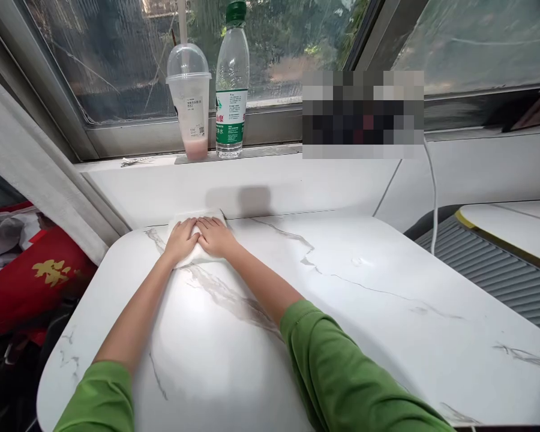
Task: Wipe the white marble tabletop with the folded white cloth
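A white cloth lies on the white marble-patterned table, close to the far edge by the wall. Both hands press down on it side by side, mostly covering it. My left hand rests flat with its fingers stretched forward over the cloth. Just to its right, my right hand is also laid flat, its fingers pointing up and left. The thumbs meet or nearly meet in the middle. Neither hand wraps its fingers around the cloth.
On the window sill behind the table stand a domed plastic cup with pink liquid and a green-capped bottle. A white cable hangs at the right, near a grey ribbed surface. Left of the table is a red bag-like item.
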`<control>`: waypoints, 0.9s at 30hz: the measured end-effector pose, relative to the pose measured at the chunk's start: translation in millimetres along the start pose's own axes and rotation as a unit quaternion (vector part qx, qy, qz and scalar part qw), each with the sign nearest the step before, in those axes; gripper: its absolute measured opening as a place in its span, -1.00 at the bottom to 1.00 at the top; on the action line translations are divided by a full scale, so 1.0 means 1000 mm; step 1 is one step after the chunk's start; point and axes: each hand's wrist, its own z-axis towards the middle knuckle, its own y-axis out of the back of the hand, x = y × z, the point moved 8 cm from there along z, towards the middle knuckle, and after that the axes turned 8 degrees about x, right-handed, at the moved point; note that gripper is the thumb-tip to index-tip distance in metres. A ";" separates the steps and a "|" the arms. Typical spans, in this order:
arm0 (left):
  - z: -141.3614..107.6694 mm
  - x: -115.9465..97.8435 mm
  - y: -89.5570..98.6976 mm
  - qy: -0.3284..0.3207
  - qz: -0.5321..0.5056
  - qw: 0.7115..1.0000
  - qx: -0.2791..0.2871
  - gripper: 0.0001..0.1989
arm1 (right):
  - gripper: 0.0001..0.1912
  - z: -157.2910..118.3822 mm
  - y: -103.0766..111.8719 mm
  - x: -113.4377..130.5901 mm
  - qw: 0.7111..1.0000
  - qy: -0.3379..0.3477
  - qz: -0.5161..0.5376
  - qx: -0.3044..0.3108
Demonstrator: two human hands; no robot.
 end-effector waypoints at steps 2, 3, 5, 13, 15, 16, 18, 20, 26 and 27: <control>-0.006 -0.002 -0.002 0.011 0.006 1.000 0.003 -0.53 | -0.50 -0.006 0.001 0.002 1.000 -0.002 -0.005 -0.003; -0.009 -0.005 -0.003 0.017 0.010 1.000 0.005 -0.53 | -0.49 -0.009 0.002 0.004 1.000 -0.002 -0.008 -0.003; -0.019 -0.013 -0.005 0.025 0.011 1.000 0.000 -0.51 | -0.49 -0.020 0.003 0.008 1.000 0.003 -0.012 0.001; -0.105 -0.093 -0.028 0.003 0.063 0.998 -0.004 -0.50 | -0.45 -0.133 0.016 0.040 0.997 0.036 -0.056 0.025; -0.134 -0.125 -0.037 -0.019 0.088 0.996 0.009 -0.50 | -0.45 -0.174 0.024 0.050 0.996 0.043 -0.075 0.023; -0.148 -0.141 -0.041 -0.032 0.097 0.995 0.016 -0.50 | -0.45 -0.195 0.029 0.055 0.995 0.046 -0.085 0.020; -0.172 -0.173 -0.048 -0.069 0.111 0.991 0.033 -0.49 | -0.45 -0.232 0.038 0.062 0.993 0.053 -0.107 0.011; -0.187 -0.201 -0.052 -0.115 0.113 0.986 0.052 -0.48 | -0.41 -0.261 0.045 0.065 0.990 0.056 -0.130 -0.003; -0.171 -0.224 -0.064 -0.157 0.082 0.979 0.100 -0.49 | -0.36 -0.275 0.046 0.040 0.983 -0.003 -0.182 -0.001; -0.160 -0.220 -0.066 -0.147 0.073 0.981 0.103 -0.49 | -0.39 -0.266 0.043 0.031 0.984 -0.016 -0.177 0.014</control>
